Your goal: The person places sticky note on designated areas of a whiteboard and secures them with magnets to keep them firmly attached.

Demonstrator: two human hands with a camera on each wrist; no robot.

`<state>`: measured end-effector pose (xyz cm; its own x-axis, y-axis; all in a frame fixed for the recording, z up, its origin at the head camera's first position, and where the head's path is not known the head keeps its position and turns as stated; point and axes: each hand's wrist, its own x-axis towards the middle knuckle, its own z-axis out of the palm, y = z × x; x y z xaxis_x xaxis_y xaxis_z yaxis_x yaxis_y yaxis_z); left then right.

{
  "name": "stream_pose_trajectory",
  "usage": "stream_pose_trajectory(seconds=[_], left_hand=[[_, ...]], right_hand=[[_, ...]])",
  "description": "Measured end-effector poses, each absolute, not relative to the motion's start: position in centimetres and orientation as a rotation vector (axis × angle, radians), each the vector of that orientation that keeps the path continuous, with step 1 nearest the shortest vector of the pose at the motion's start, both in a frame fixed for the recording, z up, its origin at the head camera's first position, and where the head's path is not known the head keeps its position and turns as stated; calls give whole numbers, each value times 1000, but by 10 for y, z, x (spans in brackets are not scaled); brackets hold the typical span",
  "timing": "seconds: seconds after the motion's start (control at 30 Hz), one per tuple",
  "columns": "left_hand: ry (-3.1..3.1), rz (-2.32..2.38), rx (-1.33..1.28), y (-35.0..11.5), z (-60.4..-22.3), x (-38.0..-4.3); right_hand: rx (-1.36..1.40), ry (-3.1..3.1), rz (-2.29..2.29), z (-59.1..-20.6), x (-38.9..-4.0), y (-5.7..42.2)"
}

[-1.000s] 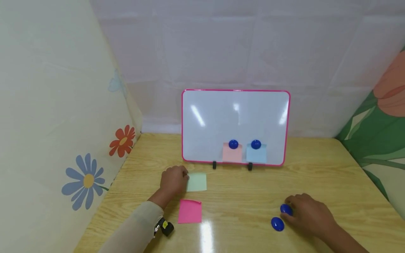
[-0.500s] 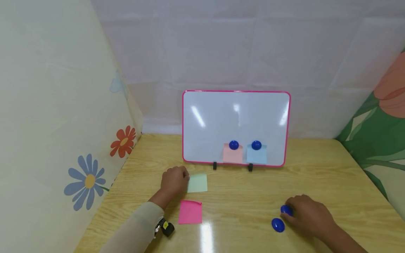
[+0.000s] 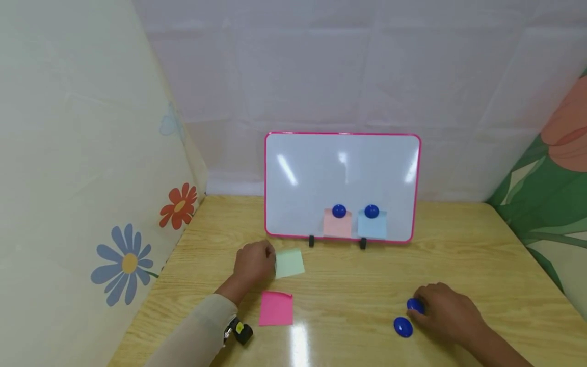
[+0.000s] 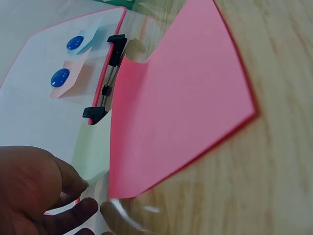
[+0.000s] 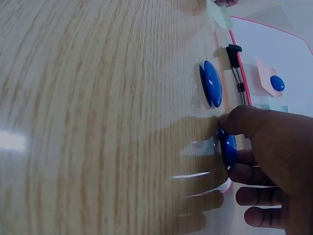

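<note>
My left hand pinches the left edge of a pale green sticky note, which sits slightly turned in front of the whiteboard. Thumb and finger close on that note's edge in the left wrist view too. A bright pink sticky note lies nearer on the table, its top edge curled up. On the right, my right hand holds a round blue magnet between thumb and fingers, low at the tabletop. A second blue magnet lies beside it on the wood.
A pink-framed whiteboard stands on black feet at the back of the table. Blue magnets hold a peach note and a light blue note on its lower part. Flower-patterned walls flank the table.
The pale green note has shifted slightly right and tilted, with its right side raised toward the whiteboard. The left hand moved a little right with it; the right hand stays in place.
</note>
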<state>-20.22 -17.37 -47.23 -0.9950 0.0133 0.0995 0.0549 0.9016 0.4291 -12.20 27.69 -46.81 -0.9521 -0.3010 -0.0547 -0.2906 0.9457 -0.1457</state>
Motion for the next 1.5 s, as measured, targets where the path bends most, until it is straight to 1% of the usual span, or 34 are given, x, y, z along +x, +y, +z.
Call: stream_pose_trajectory(seconds=[0.43, 0.67, 0.9, 1.37, 1.5], left_hand=[[-2896, -830, -18, -169, -471, -204], [-2814, -928, -82, -170, -469, -202], [-2761, -1008, -125, -171, -466, -203], [-2724, -1094, -86, -165, -457, -214], [-2730, -1116, -80, -164, -453, -216]], right_hand=[[-392, 2994, -224, -469, -127, 273], [-532, 3156, -264, -472, -125, 273], [-590, 3242, -308, -469, -129, 268], [-706, 3307, -338, -457, -145, 243], [-697, 3309, -350, -456, -151, 236]])
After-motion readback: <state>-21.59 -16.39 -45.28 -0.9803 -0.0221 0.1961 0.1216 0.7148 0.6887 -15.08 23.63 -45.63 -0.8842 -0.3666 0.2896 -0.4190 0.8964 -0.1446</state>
